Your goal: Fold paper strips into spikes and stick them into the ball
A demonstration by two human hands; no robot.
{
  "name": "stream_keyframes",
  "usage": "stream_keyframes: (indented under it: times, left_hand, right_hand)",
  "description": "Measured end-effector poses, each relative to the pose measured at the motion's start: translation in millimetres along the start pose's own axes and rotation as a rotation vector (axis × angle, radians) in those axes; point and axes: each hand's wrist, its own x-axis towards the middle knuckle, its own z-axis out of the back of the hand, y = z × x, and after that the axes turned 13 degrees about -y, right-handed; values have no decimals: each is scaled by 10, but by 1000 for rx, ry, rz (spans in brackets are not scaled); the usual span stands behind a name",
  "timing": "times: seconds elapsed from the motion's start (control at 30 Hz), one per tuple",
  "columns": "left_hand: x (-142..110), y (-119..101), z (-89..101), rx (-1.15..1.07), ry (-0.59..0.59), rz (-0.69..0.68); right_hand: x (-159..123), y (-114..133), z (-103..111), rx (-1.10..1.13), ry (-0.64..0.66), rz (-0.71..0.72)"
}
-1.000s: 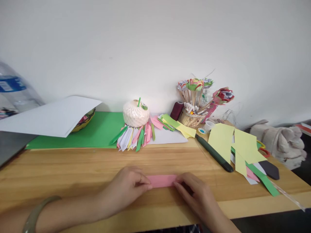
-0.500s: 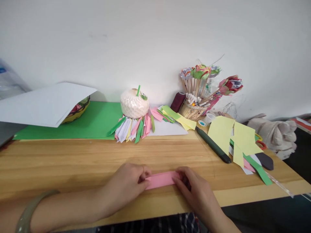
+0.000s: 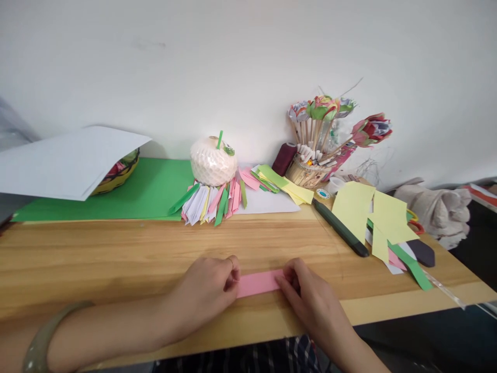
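A strip of pink paper [image 3: 258, 283] lies at the front of the wooden table [image 3: 116, 243], stretched between my two hands. My left hand [image 3: 212, 282] pinches its left end, fingers curled with the thumb on the paper. At the other end my right hand [image 3: 306, 290] grips the strip between thumb and fingertips. Behind them, a fan of folded paper strips [image 3: 212, 204] in white, pink, green and yellow sits in front of a white wrapped coconut [image 3: 213, 161] with a green straw.
White sheets [image 3: 73, 160] cover part of a basket [image 3: 120, 176] at left, over green paper [image 3: 155, 184]. A dark green pen-shaped tool [image 3: 341, 229] lies by yellow paper pieces [image 3: 392, 215]. Paper flowers [image 3: 322, 108] stand in a holder beside a maroon thread spool [image 3: 284, 158].
My left hand's fingers have curled in further over the strip's left end, covering more of it. My right hand keeps its hold. The view has shifted slightly.
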Motion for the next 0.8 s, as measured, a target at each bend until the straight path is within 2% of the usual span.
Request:
stream_keyframes:
  times: [0.5,0.8]
  left_hand:
    - [32,-71,45,62,18,32]
    - [44,-84,66,115,26,-21]
  right_hand:
    - [8,-4,1,-35,9,30]
    - [9,-3,2,-27,-13,53]
